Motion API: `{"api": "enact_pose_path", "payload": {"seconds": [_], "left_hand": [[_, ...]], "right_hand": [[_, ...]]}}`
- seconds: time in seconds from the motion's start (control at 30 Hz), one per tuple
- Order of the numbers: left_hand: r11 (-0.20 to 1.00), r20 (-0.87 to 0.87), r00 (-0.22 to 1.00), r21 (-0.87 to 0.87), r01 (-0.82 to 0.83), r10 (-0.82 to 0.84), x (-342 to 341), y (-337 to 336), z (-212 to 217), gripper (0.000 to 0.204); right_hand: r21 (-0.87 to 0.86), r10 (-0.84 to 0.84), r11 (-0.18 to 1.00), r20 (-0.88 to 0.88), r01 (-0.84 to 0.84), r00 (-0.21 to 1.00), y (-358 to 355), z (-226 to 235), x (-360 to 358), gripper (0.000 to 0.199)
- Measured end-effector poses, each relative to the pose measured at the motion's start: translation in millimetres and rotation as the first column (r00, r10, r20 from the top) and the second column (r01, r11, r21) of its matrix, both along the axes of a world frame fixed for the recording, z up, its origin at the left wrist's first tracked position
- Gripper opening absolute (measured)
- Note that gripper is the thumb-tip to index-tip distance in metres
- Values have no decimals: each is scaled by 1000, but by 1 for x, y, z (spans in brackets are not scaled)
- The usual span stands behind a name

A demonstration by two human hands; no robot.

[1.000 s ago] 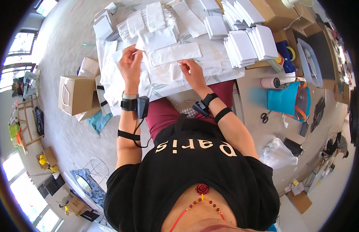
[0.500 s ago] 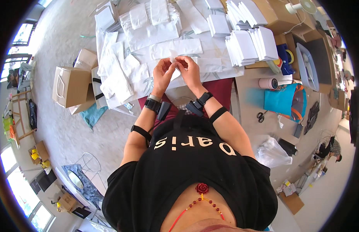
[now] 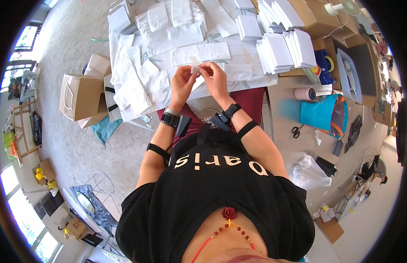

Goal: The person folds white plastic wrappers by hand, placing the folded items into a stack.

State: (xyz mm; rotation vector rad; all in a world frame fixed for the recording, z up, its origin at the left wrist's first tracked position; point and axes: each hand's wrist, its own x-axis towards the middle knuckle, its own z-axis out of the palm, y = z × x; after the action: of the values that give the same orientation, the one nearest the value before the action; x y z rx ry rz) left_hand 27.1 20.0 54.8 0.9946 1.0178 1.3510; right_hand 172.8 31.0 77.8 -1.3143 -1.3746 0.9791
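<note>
Between my two hands, over the near edge of the table, is a small thin white piece, crumpled and slightly see-through; whether it is paper or plastic I cannot tell. My left hand pinches it from one side, thumb and fingertips together. From the other side my right hand closes thumb and index finger on it. Just beyond my fingers lies a flat white folded strip, and another white strip lies to the right of my right hand. Loose white flat sleeves spread over the table to the left.
White folded stacks stand at the table's right side, with more white sleeves piled at the far side. A cardboard box sits left of the table. On the right are a turquoise bag, a pink cup and scissors.
The small white piece now shows wider and flatter between my fingertips. Both hands have shifted very slightly; the things on the table look the same.
</note>
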Motion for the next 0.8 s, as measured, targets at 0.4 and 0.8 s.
{"api": "enact_pose_path", "payload": {"seconds": [0.4, 0.8], "left_hand": [[996, -73, 996, -73, -58, 53, -4, -2, -1, 27], [999, -147, 988, -12, -51, 49, -4, 4, 4, 24]], "right_hand": [[84, 56, 995, 42, -59, 998, 1, 8, -1, 13], [118, 42, 992, 97, -54, 994, 2, 23, -2, 11]]}}
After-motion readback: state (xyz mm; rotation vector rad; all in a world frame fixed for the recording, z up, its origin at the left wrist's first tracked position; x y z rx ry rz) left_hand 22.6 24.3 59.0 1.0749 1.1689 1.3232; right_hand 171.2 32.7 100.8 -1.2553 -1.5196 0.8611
